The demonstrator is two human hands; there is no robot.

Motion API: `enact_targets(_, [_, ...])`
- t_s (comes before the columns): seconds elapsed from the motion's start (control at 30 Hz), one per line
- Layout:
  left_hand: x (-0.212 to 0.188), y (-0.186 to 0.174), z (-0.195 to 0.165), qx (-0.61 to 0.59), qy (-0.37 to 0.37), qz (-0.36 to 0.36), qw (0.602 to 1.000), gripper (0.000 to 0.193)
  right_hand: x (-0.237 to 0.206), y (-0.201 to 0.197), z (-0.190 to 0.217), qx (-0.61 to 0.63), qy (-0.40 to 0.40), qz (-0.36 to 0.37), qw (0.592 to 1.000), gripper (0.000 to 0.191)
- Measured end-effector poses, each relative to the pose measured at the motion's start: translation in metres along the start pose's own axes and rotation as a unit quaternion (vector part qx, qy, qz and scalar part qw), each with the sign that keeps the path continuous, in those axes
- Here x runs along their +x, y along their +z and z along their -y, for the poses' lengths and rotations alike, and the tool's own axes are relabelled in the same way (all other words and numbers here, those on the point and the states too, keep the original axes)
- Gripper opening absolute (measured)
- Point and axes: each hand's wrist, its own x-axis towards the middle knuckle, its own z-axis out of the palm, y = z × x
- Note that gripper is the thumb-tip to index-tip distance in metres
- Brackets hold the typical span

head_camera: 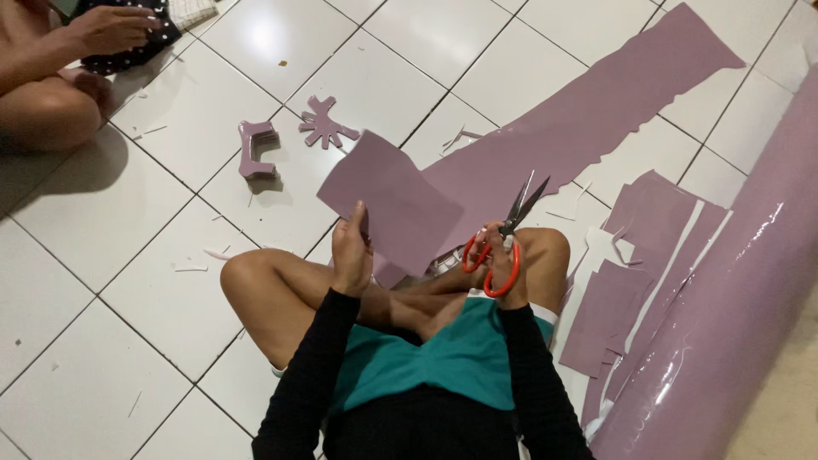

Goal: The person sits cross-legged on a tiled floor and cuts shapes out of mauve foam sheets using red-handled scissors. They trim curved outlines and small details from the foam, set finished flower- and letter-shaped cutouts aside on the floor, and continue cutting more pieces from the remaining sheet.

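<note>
The left hand (351, 255) pinched a mauve sheet piece (388, 203) upright above crossed legs, while the right hand (503, 260) held orange-handled scissors (503, 243), blades parted. Mauve cut-out shapes (294, 136) lay on the white tiled floor (170, 213).

White tiled floor (170, 281), mauve sheet (588, 119), cut-out shapes (328, 123), roll (741, 315)

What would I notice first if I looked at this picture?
The red-handled scissors in the right hand, blades open, in the middle of the picture. Beside them the left hand holds up a mauve sheet piece. A big glossy mauve roll lies along the right edge on the white tiled floor.
</note>
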Motion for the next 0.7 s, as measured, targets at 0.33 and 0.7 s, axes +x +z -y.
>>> enact_targets(0.33, [-0.001, 0.037, 0.013, -0.094, -0.014, -0.046, 0.994, 0.011, -0.068, 0.005, -0.025, -0.087, 0.037, 0.023, 0.995, 0.051])
enact_targets(0.7, [-0.02, 0.057, 0.002, -0.141, -0.016, 0.014, 0.99, 0.016, -0.069, 0.047, 0.0, -0.144, 0.044, 0.078, 0.986, 0.05])
